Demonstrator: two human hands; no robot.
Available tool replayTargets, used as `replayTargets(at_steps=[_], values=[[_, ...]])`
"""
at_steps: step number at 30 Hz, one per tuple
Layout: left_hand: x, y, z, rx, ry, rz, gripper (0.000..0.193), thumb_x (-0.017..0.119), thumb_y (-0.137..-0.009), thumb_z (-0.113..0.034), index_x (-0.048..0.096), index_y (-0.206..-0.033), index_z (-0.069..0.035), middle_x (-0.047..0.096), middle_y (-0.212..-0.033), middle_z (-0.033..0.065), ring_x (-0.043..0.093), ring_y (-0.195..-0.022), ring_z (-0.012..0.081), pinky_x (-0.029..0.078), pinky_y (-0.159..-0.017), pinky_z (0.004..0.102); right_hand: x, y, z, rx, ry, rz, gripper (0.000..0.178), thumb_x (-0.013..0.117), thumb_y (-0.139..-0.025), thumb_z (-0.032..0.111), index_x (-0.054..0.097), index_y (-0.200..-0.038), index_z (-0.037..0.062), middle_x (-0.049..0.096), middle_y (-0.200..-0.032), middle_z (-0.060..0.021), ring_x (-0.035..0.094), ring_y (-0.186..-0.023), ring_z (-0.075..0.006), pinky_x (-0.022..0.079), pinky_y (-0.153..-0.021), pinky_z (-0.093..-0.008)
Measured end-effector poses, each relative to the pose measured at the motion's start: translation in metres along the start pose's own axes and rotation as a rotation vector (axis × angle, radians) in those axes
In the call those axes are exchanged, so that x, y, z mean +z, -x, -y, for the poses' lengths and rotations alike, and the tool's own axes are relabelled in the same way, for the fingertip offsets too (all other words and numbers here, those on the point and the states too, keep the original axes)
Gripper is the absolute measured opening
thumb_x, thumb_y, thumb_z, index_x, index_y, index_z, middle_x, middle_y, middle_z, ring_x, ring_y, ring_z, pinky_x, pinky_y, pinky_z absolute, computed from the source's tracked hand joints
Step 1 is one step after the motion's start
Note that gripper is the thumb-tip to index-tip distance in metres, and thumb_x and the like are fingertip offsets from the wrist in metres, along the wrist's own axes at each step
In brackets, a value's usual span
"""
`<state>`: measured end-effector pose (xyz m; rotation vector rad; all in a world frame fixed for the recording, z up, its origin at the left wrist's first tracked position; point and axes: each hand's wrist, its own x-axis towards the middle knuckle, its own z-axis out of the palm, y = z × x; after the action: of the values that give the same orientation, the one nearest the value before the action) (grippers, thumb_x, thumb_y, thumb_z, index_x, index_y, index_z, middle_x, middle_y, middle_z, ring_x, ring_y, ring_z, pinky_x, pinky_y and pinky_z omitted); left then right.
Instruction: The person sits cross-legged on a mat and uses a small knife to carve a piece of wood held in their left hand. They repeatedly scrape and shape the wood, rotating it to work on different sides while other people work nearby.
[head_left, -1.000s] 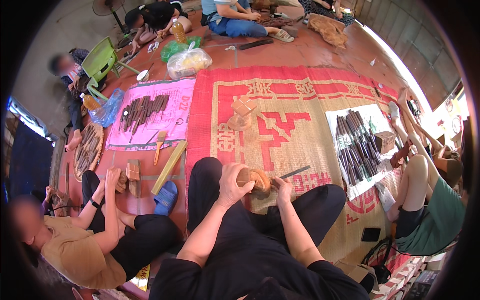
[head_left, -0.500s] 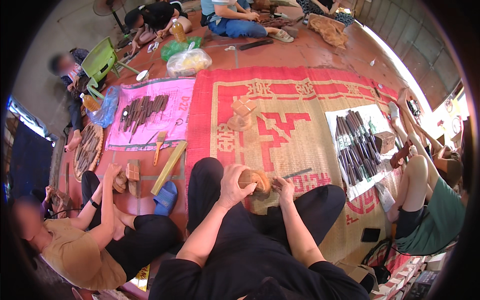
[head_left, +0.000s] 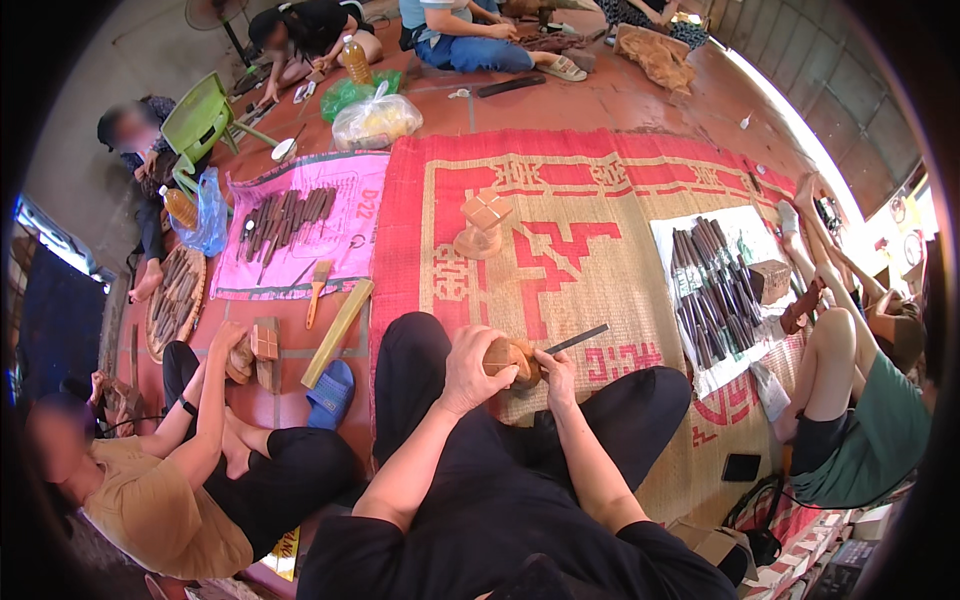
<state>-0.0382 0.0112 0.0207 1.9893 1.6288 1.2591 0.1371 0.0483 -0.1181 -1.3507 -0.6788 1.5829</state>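
Observation:
My left hand point(head_left: 468, 372) is wrapped round a rounded, carved light-brown wooden piece point(head_left: 506, 354) between my knees, the thumb along its near side. Against the right side of that piece, my right hand point(head_left: 558, 376) pinches a thin, flat, dark tool point(head_left: 582, 337). The tool slants up and away to the right; it looks like a file or a flat chisel, I cannot tell which. Its near end is hidden by my fingers and the wood. Ahead on the mat sits another carved wooden piece point(head_left: 480, 243) with a squared block top point(head_left: 486, 210).
Dark-handled tools point(head_left: 715, 290) lie on a white sheet at right; several more point(head_left: 288, 222) rest on a pink sheet at left. A brush point(head_left: 318, 292), a yellowish wooden bar point(head_left: 338, 334) and a blue slipper point(head_left: 331, 396) lie beside my left knee. People sit close on both sides.
My right hand has moved left, up against the wooden piece. The dark tool has shifted left with it and now slants more steeply. My left hand stays almost in place.

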Motion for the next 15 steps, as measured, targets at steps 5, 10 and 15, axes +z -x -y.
replayTargets(at_steps=[5,10,15], values=[[0.001,0.003,-0.002,0.036,0.026,0.014,0.043,0.072,-0.062,-0.024,0.058,-0.097,-0.004,0.056,-0.094,0.0112,0.052,-0.091,0.0306,0.044,-0.082,0.0396,-0.022,-0.009,-0.002,0.012,-0.124,-0.129,0.012,0.068,-0.078,0.01,0.058,-0.078,0.0043,0.061,-0.074,-0.0054,0.059,-0.063,-0.0145,0.046,-0.058,-0.0251],[-0.002,0.004,0.003,-0.026,0.001,-0.018,0.043,0.071,-0.062,-0.024,0.058,-0.097,-0.003,0.056,-0.095,0.0115,0.052,-0.092,0.0309,0.044,-0.083,0.0394,-0.017,-0.004,0.008,-0.012,-0.107,-0.119,0.007,0.064,-0.08,0.007,0.058,-0.079,0.0046,0.061,-0.074,-0.0053,0.058,-0.06,-0.0134,0.047,-0.055,-0.0237],[-0.004,0.004,0.002,-0.01,0.036,-0.014,0.043,0.071,-0.062,-0.023,0.058,-0.098,-0.003,0.056,-0.094,0.0116,0.052,-0.091,0.0308,0.044,-0.082,0.0394,-0.021,-0.005,0.012,-0.041,-0.177,-0.107,0.008,0.064,-0.081,0.006,0.056,-0.079,0.0058,0.059,-0.07,-0.0027,0.056,-0.056,-0.0107,0.045,-0.052,-0.0221]])
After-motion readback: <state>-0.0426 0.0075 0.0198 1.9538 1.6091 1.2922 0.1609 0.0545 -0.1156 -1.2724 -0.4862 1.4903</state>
